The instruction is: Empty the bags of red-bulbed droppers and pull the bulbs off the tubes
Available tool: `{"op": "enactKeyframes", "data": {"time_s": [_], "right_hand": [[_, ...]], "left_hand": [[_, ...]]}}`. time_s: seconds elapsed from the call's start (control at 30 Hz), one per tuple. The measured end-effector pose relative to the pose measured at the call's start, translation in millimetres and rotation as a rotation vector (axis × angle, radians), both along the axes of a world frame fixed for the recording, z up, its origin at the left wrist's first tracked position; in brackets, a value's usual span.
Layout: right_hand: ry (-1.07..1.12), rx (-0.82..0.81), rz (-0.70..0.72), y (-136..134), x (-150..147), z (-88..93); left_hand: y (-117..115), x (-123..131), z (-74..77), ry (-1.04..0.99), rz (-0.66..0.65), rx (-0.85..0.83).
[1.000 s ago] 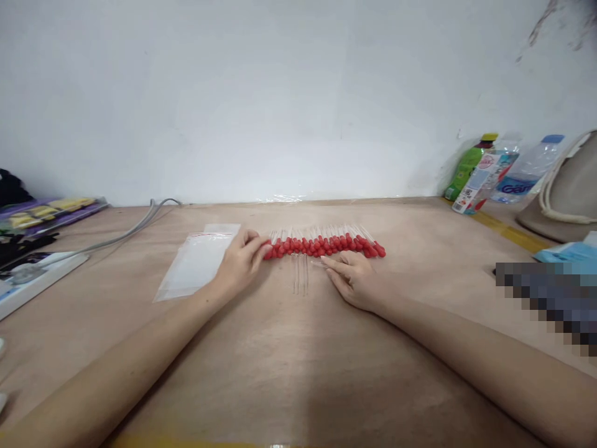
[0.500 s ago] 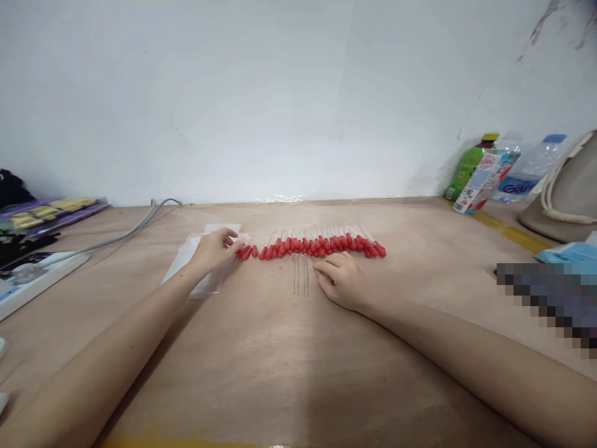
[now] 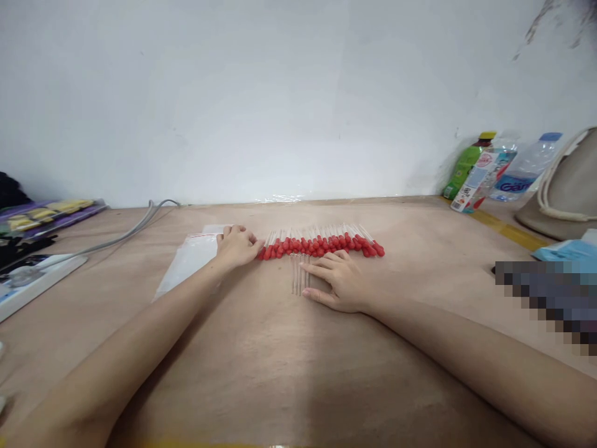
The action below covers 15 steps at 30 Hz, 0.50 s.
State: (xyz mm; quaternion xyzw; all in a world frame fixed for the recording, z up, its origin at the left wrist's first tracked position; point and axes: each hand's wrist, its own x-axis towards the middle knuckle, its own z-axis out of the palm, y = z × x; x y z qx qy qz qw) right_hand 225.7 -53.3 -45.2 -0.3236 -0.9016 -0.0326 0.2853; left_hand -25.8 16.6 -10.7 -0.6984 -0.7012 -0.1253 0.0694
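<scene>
A row of several glass droppers with red rubber bulbs [image 3: 321,242] lies across the wooden table [image 3: 289,373]. My left hand [image 3: 237,246] rests at the row's left end, fingers curled against the leftmost bulbs, partly over a clear plastic bag [image 3: 189,264]. My right hand [image 3: 336,281] lies flat and open on the table, its fingertips touching a few bare glass tubes [image 3: 299,280] set apart in front of the row.
Bottles [image 3: 485,168] and a beige bag [image 3: 566,190] stand at the back right by the white wall. A grey cable [image 3: 124,233], a white tray [image 3: 32,280] and purple-yellow packs [image 3: 44,211] lie at the left. A blurred patch covers the right edge.
My left hand went left onto the bag with a few droppers, then came back to the row's left end. My right hand slid left and flattened beside the bare tubes.
</scene>
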Motion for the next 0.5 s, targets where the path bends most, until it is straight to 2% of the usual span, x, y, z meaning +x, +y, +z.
{"op": "enactKeyframes", "data": {"time_s": [0.13, 0.3, 0.4, 0.5], "right_hand": [[0.01, -0.017, -0.008, 1, 0, -0.7], [0.03, -0.008, -0.025, 2, 0, -2.3], [0.075, 0.006, -0.058, 2, 0, -4.0], [0.158, 0.038, -0.106, 4, -1, -6.4]], "left_hand": [[14, 7, 0.8, 0.022, 0.062, -0.158], [16, 13, 6.9, 0.02, 0.088, -0.18], [6, 14, 16.6, 0.028, 0.074, -0.011], [-9, 15, 23.3, 0.035, -0.066, 0.308]]}}
